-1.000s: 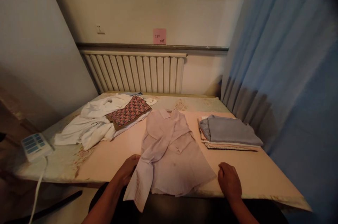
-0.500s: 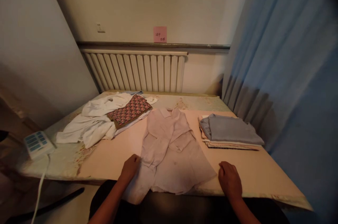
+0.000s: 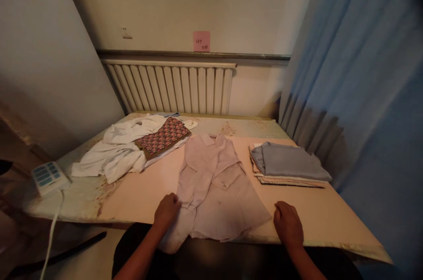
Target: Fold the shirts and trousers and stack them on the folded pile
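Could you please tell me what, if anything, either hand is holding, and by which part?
The left hand is curled at the sleeve of the pale shirt, but whether it grips cannot be told. The right hand holds nothing visible.

the pale shirt (image 3: 218, 196) is thin, matt cloth (lightly creased); the folded grey garment (image 3: 291, 163) looks smooth with a faint sheen; the pink note (image 3: 201, 41) is matt paper.

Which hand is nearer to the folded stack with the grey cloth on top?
The right hand: it is on the near side of the folded stack. The left hand is farther left, at the left edge of the pale shirt.
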Tool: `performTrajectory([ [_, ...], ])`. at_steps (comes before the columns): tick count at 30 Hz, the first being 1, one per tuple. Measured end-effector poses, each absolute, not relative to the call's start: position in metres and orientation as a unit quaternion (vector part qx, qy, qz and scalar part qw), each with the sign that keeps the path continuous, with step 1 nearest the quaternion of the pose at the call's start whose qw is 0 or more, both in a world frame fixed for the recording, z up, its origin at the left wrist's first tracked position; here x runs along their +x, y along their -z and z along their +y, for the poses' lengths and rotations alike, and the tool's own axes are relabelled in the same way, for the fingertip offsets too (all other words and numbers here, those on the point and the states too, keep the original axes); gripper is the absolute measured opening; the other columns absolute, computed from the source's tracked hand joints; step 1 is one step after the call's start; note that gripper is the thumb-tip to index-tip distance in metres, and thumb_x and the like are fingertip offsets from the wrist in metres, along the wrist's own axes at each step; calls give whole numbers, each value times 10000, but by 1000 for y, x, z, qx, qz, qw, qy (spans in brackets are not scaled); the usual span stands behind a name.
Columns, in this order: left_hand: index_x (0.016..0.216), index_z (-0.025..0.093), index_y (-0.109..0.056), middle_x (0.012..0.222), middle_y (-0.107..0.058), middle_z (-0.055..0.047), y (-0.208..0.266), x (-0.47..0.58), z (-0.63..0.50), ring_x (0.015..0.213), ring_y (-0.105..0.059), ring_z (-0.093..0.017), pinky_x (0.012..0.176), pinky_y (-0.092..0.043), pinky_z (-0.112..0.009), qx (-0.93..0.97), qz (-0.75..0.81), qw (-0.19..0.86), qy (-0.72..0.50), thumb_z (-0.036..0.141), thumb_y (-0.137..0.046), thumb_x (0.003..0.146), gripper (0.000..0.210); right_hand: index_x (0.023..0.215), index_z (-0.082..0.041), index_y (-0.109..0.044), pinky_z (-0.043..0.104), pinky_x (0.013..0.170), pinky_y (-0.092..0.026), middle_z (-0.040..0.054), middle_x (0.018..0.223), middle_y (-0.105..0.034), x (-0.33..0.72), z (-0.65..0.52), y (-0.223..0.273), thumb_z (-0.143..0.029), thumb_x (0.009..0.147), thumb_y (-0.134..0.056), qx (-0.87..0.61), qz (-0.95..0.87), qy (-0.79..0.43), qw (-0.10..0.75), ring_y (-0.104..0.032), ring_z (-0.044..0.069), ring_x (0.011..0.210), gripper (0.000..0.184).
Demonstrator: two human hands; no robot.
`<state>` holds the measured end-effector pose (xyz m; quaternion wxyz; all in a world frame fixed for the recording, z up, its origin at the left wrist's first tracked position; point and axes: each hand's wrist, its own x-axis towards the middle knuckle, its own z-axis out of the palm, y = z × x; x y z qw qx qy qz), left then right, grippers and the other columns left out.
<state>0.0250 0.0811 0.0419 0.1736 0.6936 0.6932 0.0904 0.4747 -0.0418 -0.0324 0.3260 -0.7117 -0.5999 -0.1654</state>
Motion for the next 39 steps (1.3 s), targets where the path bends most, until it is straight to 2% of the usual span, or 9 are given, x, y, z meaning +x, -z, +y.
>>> performTrajectory([
  [4, 827, 174, -575, 898, -622, -74, -44, 30, 77, 862, -585, -205, 715, -381, -289, 705, 693, 137, -65, 199, -495, 815, 84, 937, -175, -573, 378, 843, -429, 93, 908, -617, 474, -42, 32, -162, 844, -446, -706, -602, 170, 333, -523, 245, 884, 158],
  [10, 871, 141, -605, 959, -617, -146, -45, 40, 72, 952, -561, -273, 774, -383, -358, 720, 686, 92, -44, 156, -410, 861, 196, 939, -177, -566, 380, 833, -432, 94, 907, -617, 473, -42, 32, -159, 839, -447, -707, -602, 168, 331, -518, 246, 876, 156],
  [14, 830, 163, -600, 922, -630, -105, -44, 37, 75, 926, -572, -241, 761, -384, -320, 719, 683, 114, -64, 159, -475, 820, 126, 930, -185, -558, 381, 833, -430, 90, 905, -611, 473, -42, 32, -155, 842, -442, -709, -603, 167, 325, -517, 248, 881, 150],
  [18, 729, 196, -552, 751, -625, -3, -42, 25, 84, 760, -588, -157, 660, -380, -242, 695, 690, 176, -103, 175, -504, 775, 71, 925, -188, -559, 381, 833, -430, 89, 897, -609, 473, -42, 30, -160, 841, -443, -711, -598, 165, 330, -518, 248, 883, 146],
  [21, 690, 200, -525, 671, -601, 26, -38, 16, 90, 702, -586, -139, 603, -374, -219, 661, 708, 209, -134, 192, -484, 773, 93, 922, -189, -563, 384, 832, -429, 89, 898, -612, 472, -42, 29, -158, 838, -443, -707, -599, 163, 339, -519, 248, 878, 150],
  [29, 660, 205, -509, 670, -613, 10, -30, 10, 96, 696, -597, -159, 616, -378, -238, 619, 733, 220, -177, 197, -483, 761, 105, 921, -181, -578, 384, 835, -433, 94, 894, -618, 474, -41, 31, -147, 834, -447, -699, -604, 165, 344, -528, 246, 875, 161],
  [34, 712, 211, -526, 684, -624, -13, -34, 17, 89, 693, -608, -187, 630, -391, -267, 620, 733, 206, -190, 261, -439, 818, 146, 938, -170, -582, 380, 842, -439, 98, 919, -623, 475, -40, 31, -145, 838, -447, -697, -609, 173, 336, -528, 244, 886, 170],
  [39, 808, 190, -557, 833, -641, -73, -41, 27, 71, 808, -606, -215, 725, -414, -303, 643, 715, 171, -213, 328, -395, 873, 223, 936, -170, -581, 385, 847, -434, 99, 916, -622, 475, -41, 32, -145, 840, -448, -702, -610, 175, 323, -526, 247, 891, 166],
])
